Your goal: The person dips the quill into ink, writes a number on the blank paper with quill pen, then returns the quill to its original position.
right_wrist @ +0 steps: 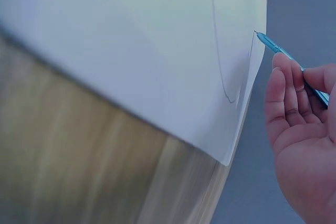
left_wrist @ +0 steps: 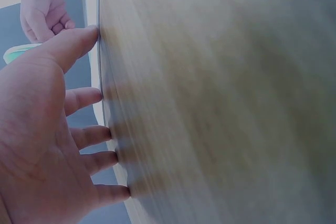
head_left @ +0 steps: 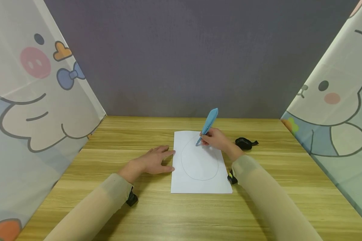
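Head view, as I logged it from my distant station: one right hand (head_left: 215, 138), wrist angled inward, thumb and fingers pinching a blue pen (head_left: 210, 120), slanted, its upper end broad and feather-shaped, its point over the upper part of a sheet (head_left: 199, 185); one left hand (head_left: 155, 160), palm down, fingers spread and gripping nothing, thumb and forefinger at the sheet's left edge; sheet, white, smooth, rectangular, bearing a thin egg-shaped outline (head_left: 181, 157); tabletop (head_left: 151, 214), yellowish wood grain; black object (head_left: 243, 144), rounded, strapped, right of the sheet; two sleeves (head_left: 90, 207), pale cloth. Left wrist view: I recorded the left hand's digits straight and fanned, tips against the surface. Right wrist view: pen pinched, slender and glossy near its point; I could not tell whether that point touched paper.
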The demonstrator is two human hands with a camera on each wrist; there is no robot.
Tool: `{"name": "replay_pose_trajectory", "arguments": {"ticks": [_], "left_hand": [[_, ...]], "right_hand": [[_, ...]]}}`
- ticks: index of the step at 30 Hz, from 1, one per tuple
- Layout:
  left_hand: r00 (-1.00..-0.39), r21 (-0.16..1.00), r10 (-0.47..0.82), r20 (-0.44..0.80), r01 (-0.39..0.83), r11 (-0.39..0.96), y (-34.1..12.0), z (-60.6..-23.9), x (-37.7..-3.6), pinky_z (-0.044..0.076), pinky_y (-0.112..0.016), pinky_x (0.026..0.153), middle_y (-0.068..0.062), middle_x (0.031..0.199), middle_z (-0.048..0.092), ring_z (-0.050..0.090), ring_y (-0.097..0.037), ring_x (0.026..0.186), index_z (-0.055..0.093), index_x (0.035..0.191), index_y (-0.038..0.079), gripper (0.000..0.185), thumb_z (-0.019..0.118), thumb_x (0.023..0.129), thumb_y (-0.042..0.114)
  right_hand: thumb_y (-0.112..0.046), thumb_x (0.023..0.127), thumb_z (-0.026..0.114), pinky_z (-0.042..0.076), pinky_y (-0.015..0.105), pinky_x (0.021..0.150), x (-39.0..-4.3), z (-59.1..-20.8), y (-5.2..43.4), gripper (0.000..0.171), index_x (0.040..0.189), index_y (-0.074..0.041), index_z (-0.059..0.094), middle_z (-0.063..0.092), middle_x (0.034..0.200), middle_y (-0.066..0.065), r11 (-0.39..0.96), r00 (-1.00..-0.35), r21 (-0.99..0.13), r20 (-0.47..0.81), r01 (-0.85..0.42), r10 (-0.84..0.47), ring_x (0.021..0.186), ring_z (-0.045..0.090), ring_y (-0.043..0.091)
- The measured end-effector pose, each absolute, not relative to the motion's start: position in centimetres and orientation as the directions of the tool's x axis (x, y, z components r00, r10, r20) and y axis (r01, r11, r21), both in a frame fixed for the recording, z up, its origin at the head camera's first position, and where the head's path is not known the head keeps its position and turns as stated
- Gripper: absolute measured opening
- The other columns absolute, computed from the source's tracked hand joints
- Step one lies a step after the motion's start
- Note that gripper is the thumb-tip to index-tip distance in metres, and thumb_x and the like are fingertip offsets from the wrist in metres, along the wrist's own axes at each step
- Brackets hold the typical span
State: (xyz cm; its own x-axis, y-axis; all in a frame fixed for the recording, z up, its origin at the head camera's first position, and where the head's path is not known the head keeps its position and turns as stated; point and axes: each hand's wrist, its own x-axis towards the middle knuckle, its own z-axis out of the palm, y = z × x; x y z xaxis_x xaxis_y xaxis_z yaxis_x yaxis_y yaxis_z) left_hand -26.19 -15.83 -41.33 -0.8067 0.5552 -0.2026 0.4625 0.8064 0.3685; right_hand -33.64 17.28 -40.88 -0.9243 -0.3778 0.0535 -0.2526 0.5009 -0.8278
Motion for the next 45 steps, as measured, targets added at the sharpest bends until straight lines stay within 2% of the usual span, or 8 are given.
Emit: {"name": "replay_pose_trajectory", "arguments": {"ticks": [4,12,19,26,34,39,45], "left_hand": [[-0.806,0.369,0.555,-0.206,0.461,0.807,-15.8,-41.3,-26.2,0.018,-0.071,0.135,-0.020,0.182,0.023,0.020,-0.048,0.169,0.039,0.173,0.021,0.080,0.067,0.106,0.056],[-0.807,0.363,0.553,-0.208,0.462,0.809,-15.8,-41.4,-26.3,0.018,-0.071,0.135,-0.020,0.182,0.023,0.020,-0.048,0.169,0.039,0.173,0.022,0.080,0.066,0.106,0.057],[-0.807,0.362,0.558,-0.196,0.469,0.805,-15.8,-41.4,-26.4,0.020,-0.073,0.134,-0.022,0.181,0.025,0.022,-0.049,0.168,0.040,0.172,0.019,0.080,0.067,0.106,0.056],[-0.806,0.368,0.560,-0.189,0.470,0.802,-15.8,-41.4,-26.5,0.019,-0.073,0.134,-0.022,0.181,0.026,0.022,-0.049,0.168,0.040,0.172,0.019,0.080,0.066,0.106,0.057],[-0.806,0.364,0.559,-0.194,0.471,0.804,-15.8,-41.4,-26.5,0.020,-0.072,0.134,-0.021,0.181,0.025,0.022,-0.049,0.168,0.039,0.172,0.019,0.081,0.066,0.106,0.057],[-0.807,0.365,0.559,-0.191,0.470,0.804,-15.8,-41.4,-26.5,0.021,-0.073,0.134,-0.022,0.180,0.026,0.024,-0.049,0.167,0.040,0.172,0.018,0.081,0.067,0.106,0.057],[-0.807,0.359,0.560,-0.185,0.476,0.803,-15.8,-41.4,-26.5,0.021,-0.073,0.133,-0.023,0.180,0.027,0.025,-0.050,0.167,0.041,0.172,0.018,0.081,0.067,0.106,0.056]], "right_hand": [[-0.012,0.113,0.058,0.066,0.044,0.088,-33.6,-40.8,16.8,0.032,0.132,0.013,0.067,0.077,0.107,0.026,0.498,-0.917,-0.823,0.068,-0.274,-0.392,0.095,0.076,0.036],[-0.011,0.114,0.057,0.066,0.044,0.087,-33.6,-40.9,16.0,0.031,0.132,0.011,0.068,0.077,0.106,0.024,0.501,-0.911,-0.819,0.063,-0.280,-0.407,0.092,0.076,0.027],[-0.012,0.114,0.059,0.066,0.043,0.087,-33.5,-40.7,15.4,0.030,0.131,0.011,0.069,0.077,0.106,0.023,0.487,-0.906,-0.828,0.059,-0.278,-0.418,0.093,0.076,0.029],[-0.012,0.112,0.061,0.065,0.038,0.085,-33.6,-40.9,14.7,0.029,0.130,0.010,0.070,0.077,0.102,0.019,0.478,-0.899,-0.832,0.055,-0.282,-0.434,0.089,0.074,0.021],[-0.012,0.112,0.062,0.066,0.041,0.086,-33.2,-40.8,13.6,0.028,0.126,0.011,0.070,0.077,0.100,0.022,0.462,-0.878,-0.826,0.079,-0.324,-0.473,0.089,0.075,0.027],[-0.013,0.112,0.062,0.066,0.038,0.085,-33.1,-40.9,13.1,0.028,0.126,0.010,0.070,0.077,0.100,0.022,0.460,-0.872,-0.827,0.071,-0.322,-0.484,0.090,0.076,0.031],[-0.013,0.112,0.062,0.065,0.034,0.084,-33.0,-41.1,12.7,0.028,0.126,0.009,0.070,0.077,0.099,0.020,0.466,-0.870,-0.823,0.066,-0.324,-0.489,0.088,0.075,0.026]]}}
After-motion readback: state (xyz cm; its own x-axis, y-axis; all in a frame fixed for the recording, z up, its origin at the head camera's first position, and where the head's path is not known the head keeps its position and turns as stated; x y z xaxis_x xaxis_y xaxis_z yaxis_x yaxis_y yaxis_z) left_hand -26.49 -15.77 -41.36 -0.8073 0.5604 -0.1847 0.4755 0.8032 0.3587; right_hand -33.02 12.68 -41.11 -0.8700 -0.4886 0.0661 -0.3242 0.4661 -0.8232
